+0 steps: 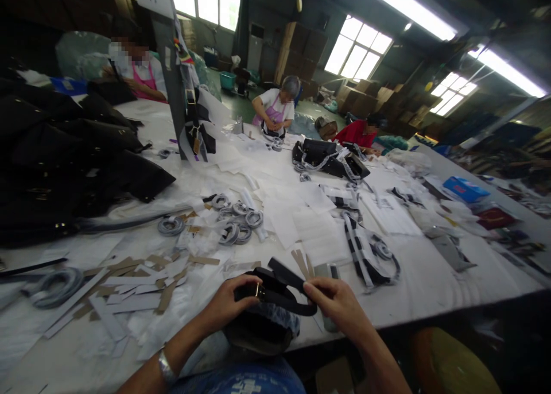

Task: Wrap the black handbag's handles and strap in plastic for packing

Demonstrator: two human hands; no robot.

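Note:
My left hand [226, 305] is closed around the buckle end of a black strap [279, 290], where a gold buckle [259, 291] shows beside my fingers. At the strap's other end my right hand [338, 302] pinches the curved part. Both hands hold the strap just above the near edge of the white table [430, 279]. A dark bundle wrapped in plastic [262, 328] lies under the strap, against the table edge. A silver bracelet is on my left wrist.
Rolled grey straps [235, 219], paper and cardboard strips [129, 288] and a black-and-white striped strap [365, 250] lie ahead. Black bags [64, 170] are piled at the left. Three people work at the far side, near more black bags [327, 155]. A blue box [465, 188] sits right.

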